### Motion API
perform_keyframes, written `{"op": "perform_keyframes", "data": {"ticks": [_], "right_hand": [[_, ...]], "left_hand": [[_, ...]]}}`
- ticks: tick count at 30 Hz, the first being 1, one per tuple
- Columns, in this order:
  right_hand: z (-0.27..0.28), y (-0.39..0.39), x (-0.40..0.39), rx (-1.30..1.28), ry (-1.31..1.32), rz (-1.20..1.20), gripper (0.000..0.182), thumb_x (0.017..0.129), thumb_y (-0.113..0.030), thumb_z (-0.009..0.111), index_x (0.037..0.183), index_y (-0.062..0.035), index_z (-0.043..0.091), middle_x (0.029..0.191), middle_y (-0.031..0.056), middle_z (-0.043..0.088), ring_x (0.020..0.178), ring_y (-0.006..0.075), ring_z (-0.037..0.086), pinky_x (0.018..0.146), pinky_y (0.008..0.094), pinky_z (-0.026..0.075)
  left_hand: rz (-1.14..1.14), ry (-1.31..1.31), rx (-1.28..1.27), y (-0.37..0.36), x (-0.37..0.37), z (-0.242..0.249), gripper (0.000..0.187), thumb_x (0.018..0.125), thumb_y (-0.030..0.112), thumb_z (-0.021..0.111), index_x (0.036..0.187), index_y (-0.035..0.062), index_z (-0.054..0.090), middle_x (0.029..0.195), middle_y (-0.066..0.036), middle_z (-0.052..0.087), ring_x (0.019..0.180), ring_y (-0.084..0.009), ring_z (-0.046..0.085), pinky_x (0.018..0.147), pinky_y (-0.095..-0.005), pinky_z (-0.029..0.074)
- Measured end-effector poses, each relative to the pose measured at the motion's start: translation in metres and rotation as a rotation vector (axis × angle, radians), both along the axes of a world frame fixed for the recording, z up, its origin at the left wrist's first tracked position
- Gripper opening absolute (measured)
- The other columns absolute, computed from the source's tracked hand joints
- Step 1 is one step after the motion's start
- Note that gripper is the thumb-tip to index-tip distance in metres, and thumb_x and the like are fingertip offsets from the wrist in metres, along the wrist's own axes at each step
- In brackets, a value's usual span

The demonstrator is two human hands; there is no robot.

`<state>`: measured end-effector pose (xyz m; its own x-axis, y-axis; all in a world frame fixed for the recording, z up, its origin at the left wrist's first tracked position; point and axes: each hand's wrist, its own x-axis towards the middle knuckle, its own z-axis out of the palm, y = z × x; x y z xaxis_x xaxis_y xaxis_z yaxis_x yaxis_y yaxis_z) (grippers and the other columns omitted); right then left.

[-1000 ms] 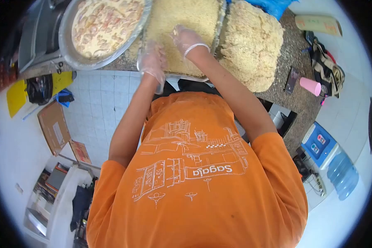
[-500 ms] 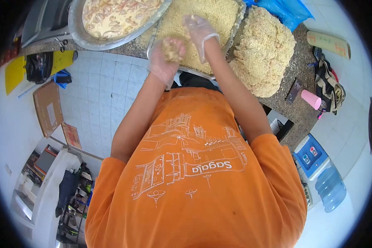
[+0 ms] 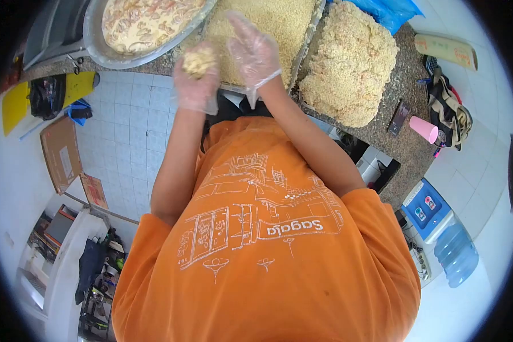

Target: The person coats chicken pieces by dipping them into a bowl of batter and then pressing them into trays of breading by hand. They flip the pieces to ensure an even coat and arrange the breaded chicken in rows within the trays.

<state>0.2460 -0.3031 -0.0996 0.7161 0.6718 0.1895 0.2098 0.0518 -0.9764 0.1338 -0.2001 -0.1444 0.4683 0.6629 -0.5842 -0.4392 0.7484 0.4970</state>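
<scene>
My left hand (image 3: 195, 85), in a clear plastic glove, is closed around a crumb-coated piece of meat (image 3: 199, 61) at the near left corner of a metal tray (image 3: 306, 47). Pale breadcrumbs (image 3: 279, 20) fill this tray. Over the crumbs, my right hand (image 3: 256, 57), gloved too, is open with its fingers stretched out and nothing in it. A metal basin (image 3: 115, 61) on the left contains meat pieces in creamy batter (image 3: 148, 25). To the right of the tray rises a large heap of breaded pieces (image 3: 350, 65).
Blue plastic bags (image 3: 390, 14) lie behind the heap. On the speckled counter (image 3: 407, 91) at right are a dark phone-like object (image 3: 399, 118), a pink cup (image 3: 423, 129) and a beige-black bag (image 3: 447, 105). Scissors (image 3: 76, 64) lie by the basin.
My left hand has moved left with the breaded piece, away from the crumbs. My right hand has drawn back toward me and left, its fingers now extended. The whole view has shifted slightly.
</scene>
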Motion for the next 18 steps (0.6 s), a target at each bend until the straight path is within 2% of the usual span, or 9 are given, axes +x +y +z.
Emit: {"op": "perform_keyframes", "data": {"ticks": [1,2,4,5,6,7,8,14,18], "right_hand": [[-0.002,-0.004,0.003,0.067,0.017,-0.034,0.046,0.092,0.003,0.060,0.137,-0.0040,0.056,0.138,0.0130,0.060,0.126,0.0230,0.059,0.105,0.0324,0.046],[-0.002,-0.010,0.006,0.066,0.017,-0.031,0.046,0.092,0.003,0.060,0.137,-0.0040,0.056,0.138,0.0130,0.060,0.126,0.0230,0.059,0.105,0.0324,0.046],[0.001,-0.025,0.012,0.140,0.159,-0.071,0.043,0.093,0.003,0.062,0.135,-0.0019,0.057,0.135,0.0118,0.062,0.123,0.0218,0.060,0.103,0.0326,0.047],[-0.003,-0.031,0.016,0.137,0.160,-0.069,0.043,0.093,0.003,0.062,0.135,-0.0019,0.057,0.135,0.0118,0.062,0.123,0.0218,0.060,0.103,0.0326,0.047],[-0.009,-0.037,0.021,0.103,0.239,-0.102,0.042,0.093,0.003,0.062,0.134,-0.0003,0.057,0.132,0.0132,0.063,0.121,0.0224,0.062,0.102,0.0322,0.048],[-0.015,-0.043,0.023,0.066,0.319,-0.136,0.041,0.093,0.003,0.063,0.134,0.0012,0.057,0.130,0.0147,0.065,0.119,0.0229,0.063,0.101,0.0319,0.048],[-0.015,-0.050,0.023,0.059,0.322,-0.136,0.041,0.093,0.003,0.063,0.134,0.0012,0.057,0.130,0.0147,0.065,0.119,0.0229,0.063,0.101,0.0319,0.048],[-0.022,-0.069,0.024,0.176,0.421,-0.132,0.037,0.093,0.005,0.061,0.131,0.0029,0.059,0.125,0.0181,0.066,0.114,0.0251,0.065,0.099,0.0316,0.050],[-0.023,-0.073,0.027,0.154,0.463,-0.121,0.035,0.094,0.005,0.060,0.129,0.0033,0.060,0.121,0.0191,0.068,0.112,0.0252,0.066,0.099,0.0321,0.050]], "left_hand": [[0.239,-0.222,-0.385,0.013,-0.008,-0.004,0.034,0.100,0.033,0.039,0.100,0.0041,0.056,0.099,-0.015,0.063,0.098,-0.0286,0.062,0.092,-0.0422,0.054],[0.242,-0.222,-0.385,0.024,-0.013,-0.009,0.034,0.100,0.033,0.039,0.100,0.0041,0.056,0.099,-0.015,0.063,0.098,-0.0286,0.062,0.092,-0.0422,0.054],[0.500,-0.179,-0.278,0.040,-0.019,-0.022,0.032,0.100,0.031,0.037,0.089,0.0054,0.053,0.088,-0.012,0.059,0.085,-0.0251,0.060,0.086,-0.0396,0.056],[0.502,-0.177,-0.280,0.048,-0.014,-0.035,0.032,0.100,0.031,0.037,0.089,0.0054,0.053,0.088,-0.012,0.059,0.085,-0.0251,0.060,0.086,-0.0396,0.056],[0.499,-0.039,-0.177,0.055,-0.005,-0.049,0.031,0.101,0.026,0.036,0.109,0.0014,0.052,0.109,-0.014,0.059,0.103,-0.0241,0.059,0.093,-0.0376,0.053],[0.493,0.101,-0.075,0.057,-0.004,-0.061,0.040,0.101,0.022,0.036,0.129,-0.0026,0.051,0.129,-0.015,0.060,0.121,-0.0231,0.057,0.100,-0.0356,0.050],[0.388,0.172,0.024,0.051,0.010,-0.036,0.038,0.102,0.021,0.038,0.129,-0.0025,0.051,0.119,-0.010,0.063,0.113,-0.0222,0.059,0.098,-0.0334,0.049],[0.151,0.044,0.245,0.068,-0.020,-0.069,0.033,0.100,0.019,0.044,0.127,0.0018,0.049,0.127,-0.011,0.054,0.117,-0.0175,0.050,0.101,-0.0351,0.042],[0.155,0.249,-0.001,0.057,-0.032,-0.024,0.025,0.100,0.016,0.043,0.115,0.0029,0.059,0.110,-0.009,0.063,0.105,-0.0228,0.058,0.092,-0.0357,0.047]]}}
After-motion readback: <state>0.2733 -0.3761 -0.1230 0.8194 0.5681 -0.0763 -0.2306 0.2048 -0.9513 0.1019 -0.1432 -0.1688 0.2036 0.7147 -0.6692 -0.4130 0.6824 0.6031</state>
